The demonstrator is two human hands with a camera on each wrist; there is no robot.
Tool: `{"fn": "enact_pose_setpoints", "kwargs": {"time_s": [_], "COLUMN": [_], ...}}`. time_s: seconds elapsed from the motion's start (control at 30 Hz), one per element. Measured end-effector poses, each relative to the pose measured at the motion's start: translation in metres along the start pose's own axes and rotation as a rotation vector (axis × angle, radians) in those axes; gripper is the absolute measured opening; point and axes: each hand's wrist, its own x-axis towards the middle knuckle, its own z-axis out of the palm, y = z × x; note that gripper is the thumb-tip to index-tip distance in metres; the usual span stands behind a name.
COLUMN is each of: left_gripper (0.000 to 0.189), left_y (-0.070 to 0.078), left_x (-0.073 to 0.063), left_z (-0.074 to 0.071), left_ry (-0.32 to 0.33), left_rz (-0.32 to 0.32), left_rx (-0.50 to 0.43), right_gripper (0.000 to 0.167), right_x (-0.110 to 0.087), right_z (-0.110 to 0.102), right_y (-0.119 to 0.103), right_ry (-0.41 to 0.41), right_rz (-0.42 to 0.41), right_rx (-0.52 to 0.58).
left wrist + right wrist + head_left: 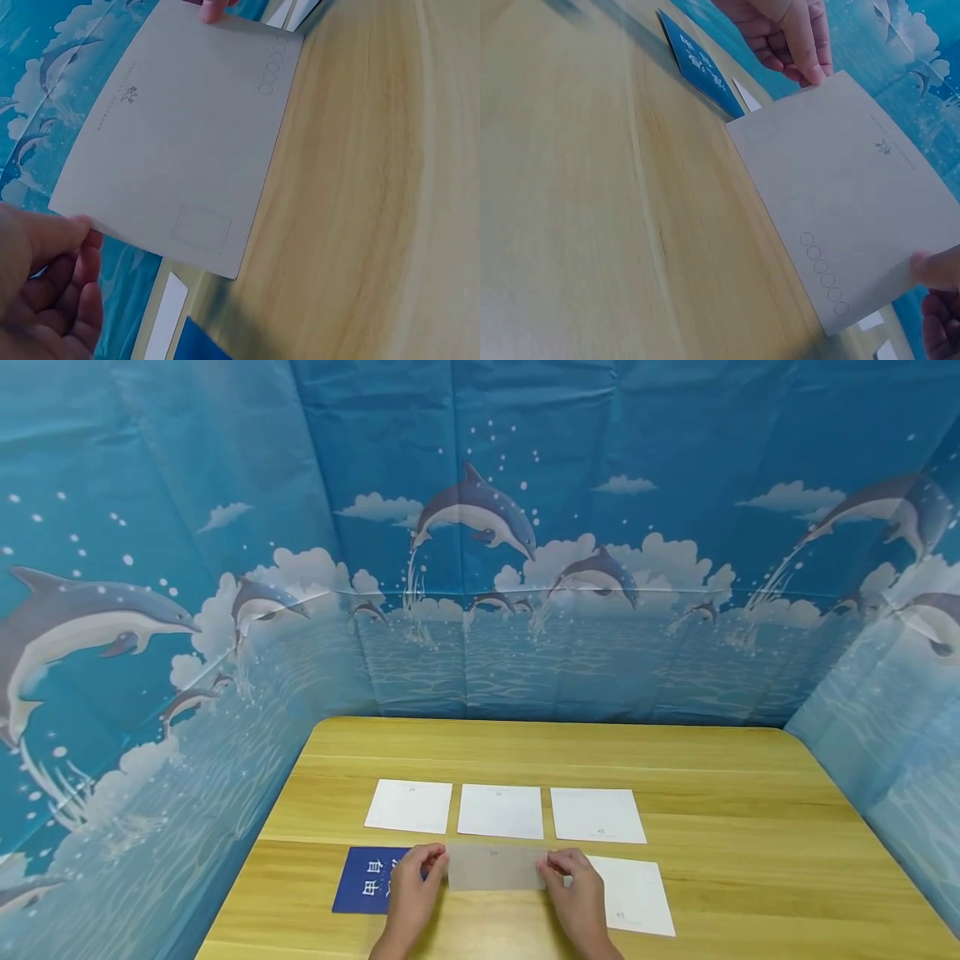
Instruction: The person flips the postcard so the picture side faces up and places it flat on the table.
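A white postcard (495,868) is held up above the table between both hands, tilted. Its back shows a small bird-like emblem, a row of postcode circles and a faint stamp box, clearest in the left wrist view. My left hand (415,893) pinches one short edge between thumb and fingers. At the opposite edge, my right hand (577,893) pinches the card likewise. Partly behind the left hand lies a dark blue card (360,881) with white characters. Beside the right hand is another white postcard (637,896), its left part covered by that hand.
Three white postcards form a row farther back: a left one (409,806), a middle one (500,812) and a right one (598,816). They lie on a wooden table (750,827). A blue dolphin-print curtain (570,677) hangs around its far and side edges.
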Motion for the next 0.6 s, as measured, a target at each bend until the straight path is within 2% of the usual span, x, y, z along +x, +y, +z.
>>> {"fn": "enact_pose_setpoints", "kwargs": {"time_s": [0.2,0.4,0.5,0.6], "left_gripper": [0.005,0.004,0.005,0.006], "left_y": [0.002,0.002,0.002,0.003], "left_x": [-0.003,-0.005,-0.006,-0.008], "left_z": [-0.008,-0.012,-0.013,-0.012], "left_ry": [-0.062,-0.056,-0.052,-0.057], "left_rz": [0.055,0.086,0.083,0.049], "left_rx": [0.038,0.067,0.058,0.017], "right_gripper": [0.009,0.008,0.007,0.005], "right_x": [-0.002,-0.003,-0.003,-0.004], "right_z": [-0.004,-0.007,-0.009,-0.011], "right_y": [-0.001,-0.004,-0.005,-0.007], "right_ry": [0.005,-0.013,-0.031,-0.067], "right_rz": [-0.053,-0.087,-0.075,-0.024], "right_rx": [-0.024,-0.026,-0.007,0.030]}}
